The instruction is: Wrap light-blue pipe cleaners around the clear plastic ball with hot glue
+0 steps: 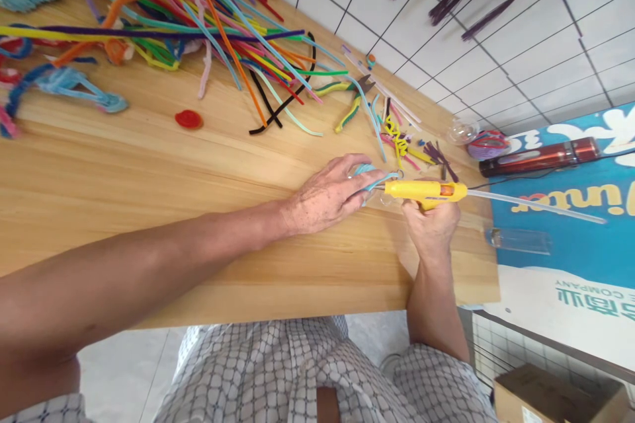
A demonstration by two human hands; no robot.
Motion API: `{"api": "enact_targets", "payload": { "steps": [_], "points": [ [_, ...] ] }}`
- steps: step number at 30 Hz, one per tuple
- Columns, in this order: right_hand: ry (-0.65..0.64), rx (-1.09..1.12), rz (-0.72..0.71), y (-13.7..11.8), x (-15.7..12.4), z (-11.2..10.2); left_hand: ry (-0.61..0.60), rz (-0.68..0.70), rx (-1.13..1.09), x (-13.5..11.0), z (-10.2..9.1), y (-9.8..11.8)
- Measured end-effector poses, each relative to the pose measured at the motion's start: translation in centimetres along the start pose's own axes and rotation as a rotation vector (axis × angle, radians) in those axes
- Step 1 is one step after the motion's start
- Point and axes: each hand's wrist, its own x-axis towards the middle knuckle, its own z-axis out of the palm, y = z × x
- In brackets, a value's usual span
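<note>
My right hand (pixel 432 221) is wrapped round the handle of a yellow hot glue gun (pixel 421 192). A long clear glue stick (pixel 538 205) juts from its back end, and its nozzle points left. In front of the nozzle, my left hand (pixel 330 195) has its fingers closed on a light blue pipe cleaner piece (pixel 364 175). The nozzle tip is right at this piece; whether they touch I cannot tell. Part of the blue piece is hidden under my fingers. A small metal ring shows near the gun's front.
Many coloured pipe cleaners (pixel 238 33) lie heaped at the upper left. Beyond my hands are green-handled pliers (pixel 354 92), a coiled yellow pipe cleaner (pixel 395 135) and a dark red cylinder (pixel 540 157). A red disc (pixel 189 119) sits at left; a clear tube (pixel 520 240) lies on the right.
</note>
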Motion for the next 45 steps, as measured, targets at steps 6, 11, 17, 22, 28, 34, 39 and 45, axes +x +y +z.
{"api": "enact_targets", "payload": {
  "steps": [6, 11, 17, 22, 28, 34, 39, 45],
  "points": [
    [-0.025, 0.009, 0.015, 0.1, 0.01, -0.03, 0.01, 0.013, 0.001, -0.03, 0.12, -0.12],
    [-0.023, 0.03, 0.011, 0.13, 0.04, 0.02, 0.007, 0.004, 0.002, -0.07, 0.17, -0.17],
    [-0.019, 0.017, 0.015, 0.23, 0.0, 0.05, -0.008, -0.002, -0.007, -0.01, -0.01, -0.04],
    [-0.017, 0.03, 0.006, 0.41, -0.01, 0.13, 0.001, 0.012, 0.006, -0.06, 0.16, -0.12],
    [-0.012, 0.015, -0.003, 0.48, -0.03, 0.1, -0.003, 0.0, 0.008, -0.01, 0.13, -0.02],
    [-0.007, 0.009, -0.011, 0.51, -0.01, 0.03, -0.013, -0.003, -0.014, 0.05, -0.2, 0.12],
    [-0.009, 0.022, -0.007, 0.46, 0.05, 0.06, -0.008, 0.02, -0.011, 0.07, -0.16, 0.01],
    [-0.011, 0.025, -0.017, 0.52, 0.02, 0.04, -0.001, 0.02, -0.025, 0.07, -0.21, -0.02]
  ]
}}
